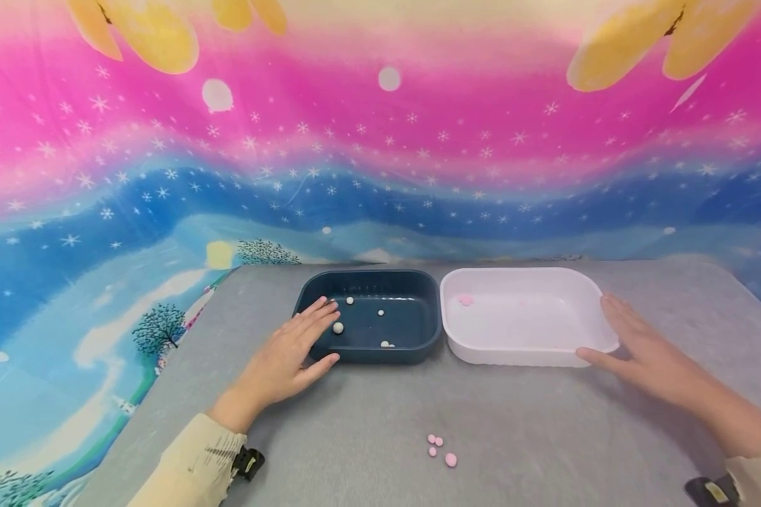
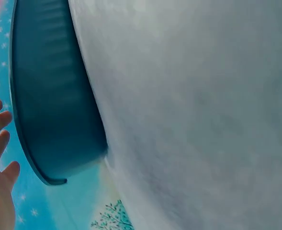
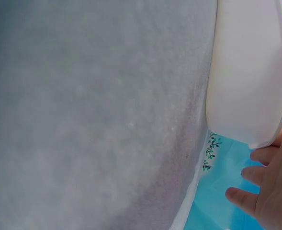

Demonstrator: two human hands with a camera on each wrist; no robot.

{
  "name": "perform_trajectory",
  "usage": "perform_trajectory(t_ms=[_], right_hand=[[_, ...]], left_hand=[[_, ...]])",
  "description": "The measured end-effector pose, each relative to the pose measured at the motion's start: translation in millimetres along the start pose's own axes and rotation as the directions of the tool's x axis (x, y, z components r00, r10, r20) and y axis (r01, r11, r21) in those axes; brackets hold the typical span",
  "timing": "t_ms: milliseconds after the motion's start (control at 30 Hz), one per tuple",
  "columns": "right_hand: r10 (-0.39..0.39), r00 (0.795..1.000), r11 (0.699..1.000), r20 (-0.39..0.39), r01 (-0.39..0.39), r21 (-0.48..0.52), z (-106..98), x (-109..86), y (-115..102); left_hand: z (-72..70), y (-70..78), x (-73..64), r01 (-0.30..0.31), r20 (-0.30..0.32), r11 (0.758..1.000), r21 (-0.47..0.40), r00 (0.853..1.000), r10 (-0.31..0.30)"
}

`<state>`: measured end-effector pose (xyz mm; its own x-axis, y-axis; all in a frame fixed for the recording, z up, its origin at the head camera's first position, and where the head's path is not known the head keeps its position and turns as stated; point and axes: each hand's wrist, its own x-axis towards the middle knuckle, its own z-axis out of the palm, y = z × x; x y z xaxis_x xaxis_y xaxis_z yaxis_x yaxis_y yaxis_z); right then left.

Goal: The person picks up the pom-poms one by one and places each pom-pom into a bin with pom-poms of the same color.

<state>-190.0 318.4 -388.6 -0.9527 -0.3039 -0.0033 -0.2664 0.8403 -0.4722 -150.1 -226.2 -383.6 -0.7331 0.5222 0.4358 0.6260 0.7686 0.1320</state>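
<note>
A dark blue plastic basin (image 1: 412, 356) stands left of a white basin (image 1: 514, 358), their sides nearly meeting. At the dark basin's left end is my left hand (image 1: 282, 362), fingers straight and reaching over the rim, thumb by the front edge. My right hand (image 1: 656, 366) is at the white basin's right end, its straight fingers along the side and the thumb at the front corner. Several small white balls (image 1: 338, 328) lie inside the dark basin. A little pink cluster (image 1: 466, 301) sits in the white one, toward its back left.
Several small pink balls (image 1: 451, 460) lie on the grey tabletop (image 1: 355, 422) in front of the basins. Behind the table hangs a colourful cloth backdrop (image 1: 380, 141) with snowflakes. Each wrist wears a black strap (image 1: 249, 462).
</note>
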Motion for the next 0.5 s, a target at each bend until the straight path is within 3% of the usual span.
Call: perform_trajectory(t_ms=[200, 500], right_hand=[[0.0, 1.0, 1.0, 0.0, 0.0, -0.002, -1, 0.2, 0], [-0.014, 1.0, 1.0, -0.001, 0.014, -0.003, -2, -1.4, -4]], left_hand=[[1.5, 11.5, 5.8, -0.103, -0.039, 0.995, 0.003, 0.994, 0.103], [3.1, 30.8, 14.7, -0.205, -0.037, 0.979, 0.02, 0.978, 0.206]])
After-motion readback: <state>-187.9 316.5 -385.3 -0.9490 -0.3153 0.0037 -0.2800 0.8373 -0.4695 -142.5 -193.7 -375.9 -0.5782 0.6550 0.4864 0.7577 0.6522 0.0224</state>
